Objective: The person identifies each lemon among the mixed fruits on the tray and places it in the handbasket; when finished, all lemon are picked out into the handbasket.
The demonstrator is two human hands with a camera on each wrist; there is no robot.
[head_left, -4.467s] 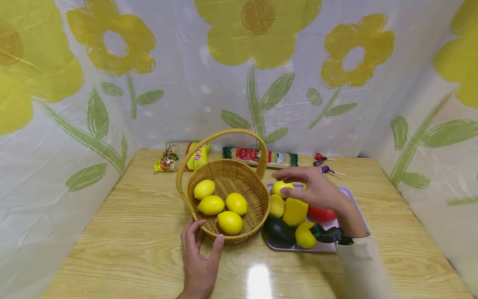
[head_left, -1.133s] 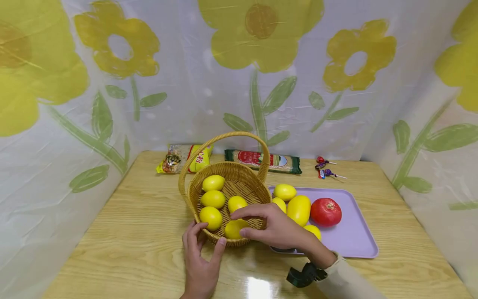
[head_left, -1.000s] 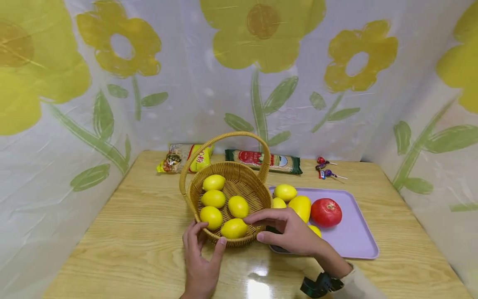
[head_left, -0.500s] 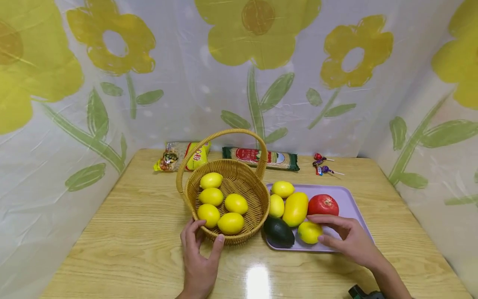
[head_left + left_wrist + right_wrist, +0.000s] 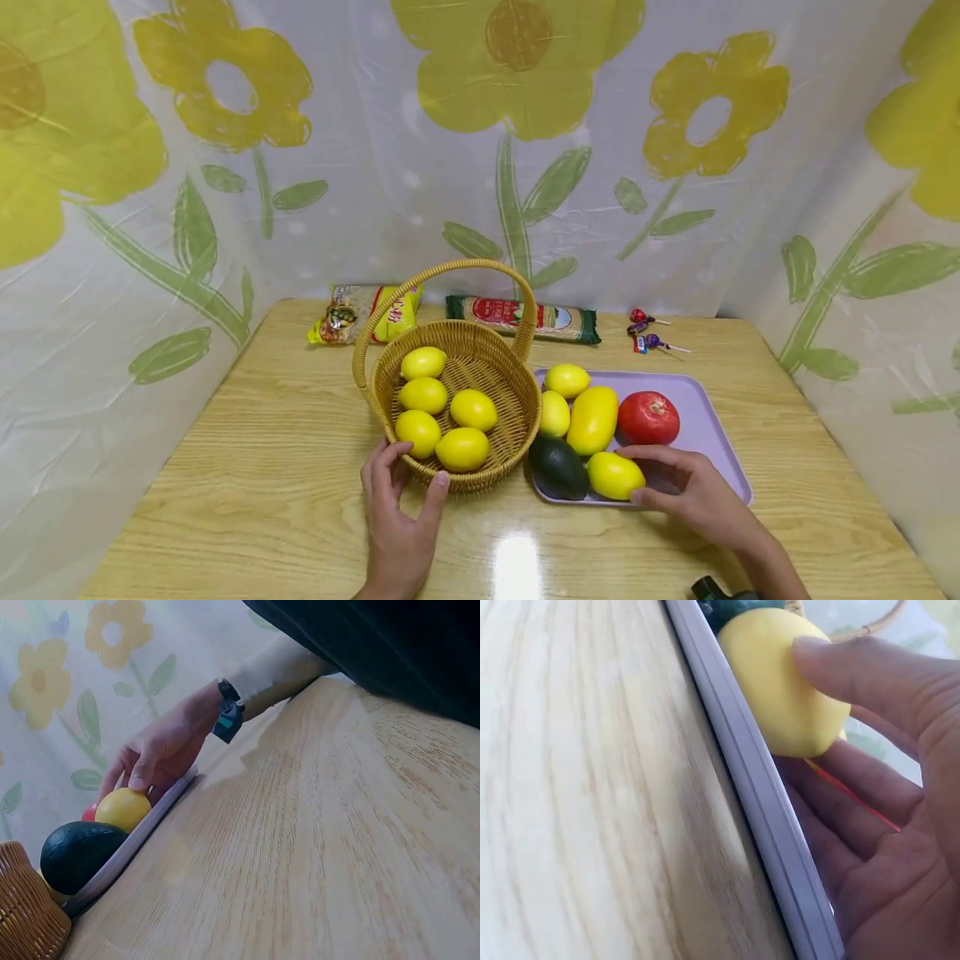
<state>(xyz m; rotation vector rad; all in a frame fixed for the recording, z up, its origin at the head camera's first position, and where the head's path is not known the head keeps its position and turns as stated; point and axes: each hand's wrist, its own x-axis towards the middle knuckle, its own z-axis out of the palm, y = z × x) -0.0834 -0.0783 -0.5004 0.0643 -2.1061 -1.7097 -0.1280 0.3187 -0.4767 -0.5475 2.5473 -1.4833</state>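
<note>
Our left hand [image 5: 401, 523] holds the wicker basket [image 5: 491, 358], 5 lemons [image 5: 423, 395] inside, at its 7 o'clock rim; our right hand [image 5: 699, 493] pinches another lemon [image 5: 613, 477] at the lilac tray's [image 5: 701, 408] 7 o'clock, beside the avocado [image 5: 557, 468].

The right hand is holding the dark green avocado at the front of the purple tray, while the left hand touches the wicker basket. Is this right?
Not quite: the right hand is holding a yellow lemon, as the right wrist view shows. The rest stands: it is at the front of the purple tray, while the left hand touches the wicker basket.
</note>
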